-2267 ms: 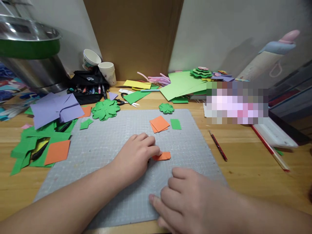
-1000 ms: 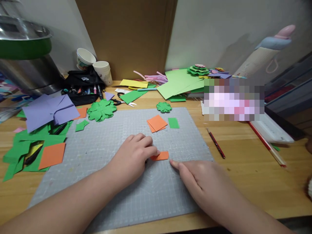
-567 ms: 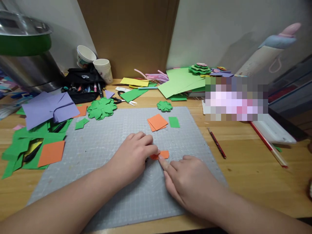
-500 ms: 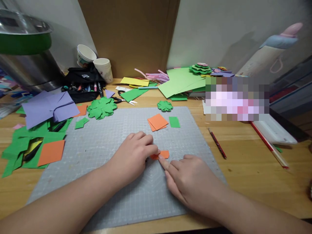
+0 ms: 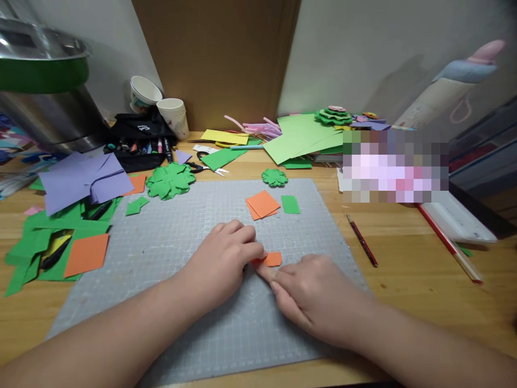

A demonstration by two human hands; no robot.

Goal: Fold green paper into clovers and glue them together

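A small folded piece of orange paper [image 5: 274, 259] lies on the grey cutting mat [image 5: 181, 334]. My left hand [image 5: 228, 264] rests over its left end, fingers curled and thumb pressing down on it. From the right, my right hand [image 5: 309, 293] meets the paper's near edge with a stretched index finger, while its other fingers are curled in. The fingertips of both hands almost touch, and they hide the paper's left part. Just beyond are stacked orange paper squares [image 5: 263, 205] and a green paper rectangle [image 5: 290, 204].
Green paper flowers [image 5: 171, 180] and scissors [image 5: 214, 170] are at the mat's far edge. Purple sheets [image 5: 83, 180] and green scraps [image 5: 32, 242] cover the left side. A pencil [image 5: 362, 240] lies to the right. Paper cups [image 5: 173, 116] and a bottle [image 5: 448, 86] stand behind.
My right index finger has slid left along the orange paper's near edge, toward my left thumb. More of the paper's right end shows. My left hand stays in place.
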